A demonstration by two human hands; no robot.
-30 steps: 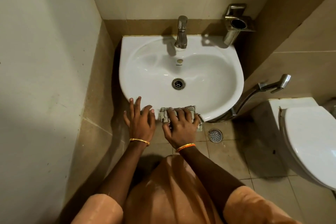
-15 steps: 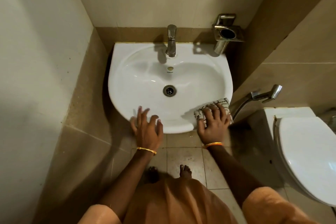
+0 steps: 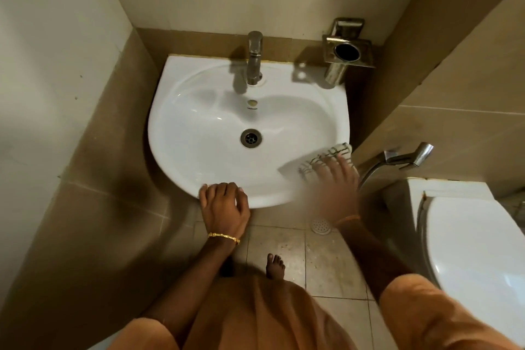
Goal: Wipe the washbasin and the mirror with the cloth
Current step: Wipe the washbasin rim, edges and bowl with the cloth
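Note:
A white washbasin (image 3: 199,122) is fixed in the corner, with a steel tap (image 3: 254,57) at its back and a drain (image 3: 250,138) in the bowl. My right hand (image 3: 336,187), blurred by motion, presses a white cloth with dark lines (image 3: 329,155) onto the basin's front right rim. My left hand (image 3: 224,207) grips the front rim at the lower left, fingers curled over the edge. No mirror is in view.
A steel tumbler holder (image 3: 348,51) hangs on the wall at the basin's back right. A hand spray (image 3: 409,155) sticks out to the right of the cloth. A white toilet (image 3: 477,250) stands at the right. Below is the tiled floor with a drain cover (image 3: 321,226) and my bare foot (image 3: 275,266).
My right hand has slid the cloth along the rim from the front middle to the front right. My left hand has curled over the front edge. The camera has pulled back.

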